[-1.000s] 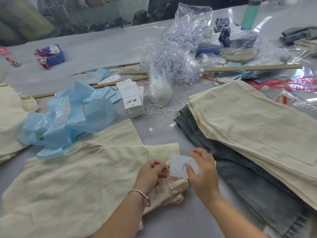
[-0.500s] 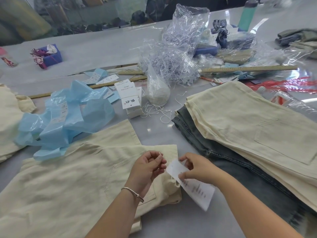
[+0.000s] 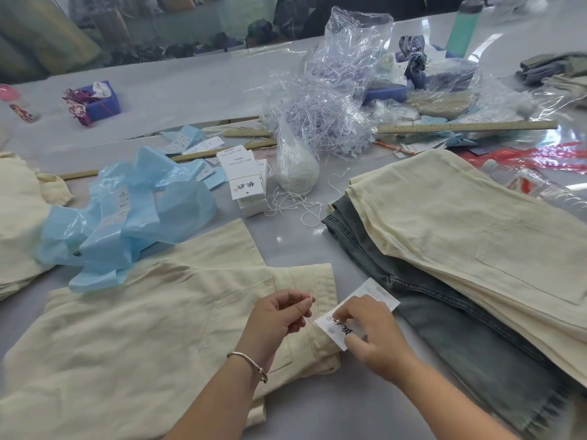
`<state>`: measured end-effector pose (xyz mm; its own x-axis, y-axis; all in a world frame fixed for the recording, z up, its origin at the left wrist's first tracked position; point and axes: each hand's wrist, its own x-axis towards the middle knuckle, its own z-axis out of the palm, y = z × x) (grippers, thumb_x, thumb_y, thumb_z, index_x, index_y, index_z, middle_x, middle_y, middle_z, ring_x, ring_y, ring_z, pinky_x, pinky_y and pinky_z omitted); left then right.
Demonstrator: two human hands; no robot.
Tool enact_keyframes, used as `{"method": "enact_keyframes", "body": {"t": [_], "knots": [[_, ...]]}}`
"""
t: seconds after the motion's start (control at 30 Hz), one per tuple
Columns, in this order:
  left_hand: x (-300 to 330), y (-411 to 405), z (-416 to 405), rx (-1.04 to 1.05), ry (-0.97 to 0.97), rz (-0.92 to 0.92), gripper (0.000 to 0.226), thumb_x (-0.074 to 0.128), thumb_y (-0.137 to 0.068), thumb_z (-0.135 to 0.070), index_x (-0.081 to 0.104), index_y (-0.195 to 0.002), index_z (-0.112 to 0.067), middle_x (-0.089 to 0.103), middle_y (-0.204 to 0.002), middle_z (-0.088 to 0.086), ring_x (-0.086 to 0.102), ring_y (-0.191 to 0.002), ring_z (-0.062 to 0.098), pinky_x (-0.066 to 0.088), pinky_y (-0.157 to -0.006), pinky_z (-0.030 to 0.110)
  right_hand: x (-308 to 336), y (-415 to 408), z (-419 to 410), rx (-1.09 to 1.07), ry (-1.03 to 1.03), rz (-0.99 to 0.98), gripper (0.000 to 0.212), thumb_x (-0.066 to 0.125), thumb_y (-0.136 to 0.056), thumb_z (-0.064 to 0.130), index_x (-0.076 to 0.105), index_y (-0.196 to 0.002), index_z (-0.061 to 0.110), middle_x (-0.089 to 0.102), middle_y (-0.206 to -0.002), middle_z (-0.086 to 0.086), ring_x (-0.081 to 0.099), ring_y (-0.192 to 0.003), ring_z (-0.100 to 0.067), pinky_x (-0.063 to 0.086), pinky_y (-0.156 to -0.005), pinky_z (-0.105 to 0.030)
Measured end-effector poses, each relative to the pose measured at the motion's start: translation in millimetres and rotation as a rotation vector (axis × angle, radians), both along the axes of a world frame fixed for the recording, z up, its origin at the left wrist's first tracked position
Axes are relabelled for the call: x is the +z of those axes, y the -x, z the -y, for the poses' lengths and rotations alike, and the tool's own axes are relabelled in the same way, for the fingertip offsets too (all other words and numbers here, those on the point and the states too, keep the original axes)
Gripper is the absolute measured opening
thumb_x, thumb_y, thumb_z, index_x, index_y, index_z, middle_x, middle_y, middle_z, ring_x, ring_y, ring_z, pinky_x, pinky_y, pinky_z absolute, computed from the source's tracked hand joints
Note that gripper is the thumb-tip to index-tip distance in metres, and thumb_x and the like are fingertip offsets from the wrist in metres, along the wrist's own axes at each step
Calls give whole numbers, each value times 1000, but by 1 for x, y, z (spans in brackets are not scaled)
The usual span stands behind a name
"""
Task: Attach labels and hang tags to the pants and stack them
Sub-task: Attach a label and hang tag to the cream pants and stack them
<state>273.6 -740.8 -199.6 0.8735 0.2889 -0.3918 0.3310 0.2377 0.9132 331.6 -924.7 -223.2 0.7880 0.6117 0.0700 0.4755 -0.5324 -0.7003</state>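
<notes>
Your right hand (image 3: 371, 341) is pinching a white hang tag (image 3: 355, 312) in a closed grip, thumb and fingers curled over its printed face, and the tag is lying tilted at the waistband corner of the cream pants (image 3: 152, 328). Just left of that grip, your left hand (image 3: 279, 315) is curling its fingers together above the waistband, thumb pressing against fingertips; a string between them is too fine to make out. A silver bracelet (image 3: 251, 363) is sitting on that wrist. The cream pants are lying flat on the counter (image 3: 295, 239) under both hands, spreading away to the left. Right of the tag-holding grip, a stack of pants (image 3: 476, 249) is resting, cream over denim. Beyond your hands, a pile of hang tags (image 3: 247, 188) and loose strings (image 3: 292, 204) are lying beside crumpled blue plastic (image 3: 133, 223).
</notes>
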Motion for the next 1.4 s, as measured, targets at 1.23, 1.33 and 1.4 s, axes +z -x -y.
{"method": "enact_keyframes", "body": {"t": [1.23,1.33,1.4], "knots": [[11,5,25,-196,-719,133,8,71,-79,-12,72,-73,-17,65,-64,-11,56,-60,-2,41,-59,12,9,-1,-11,-433,-843,-1277,18,71,-63,-6,68,-81,-6,68,-73,-20,70,-64,-21,56,-55,-22],[11,6,26,-203,-765,145,8,71,-78,-12,71,-72,-18,67,-66,-9,59,-63,1,45,-61,14,8,0,-12,-436,-819,-1287,23,74,-58,-1,70,-80,-3,69,-75,-19,70,-65,-21,55,-51,-21],[11,6,25,-206,-785,151,8,71,-78,-12,71,-72,-18,66,-66,-9,59,-64,1,45,-62,14,8,0,-11,-437,-808,-1271,25,75,-57,1,70,-82,-2,70,-75,-19,71,-66,-21,54,-51,-21]]}}
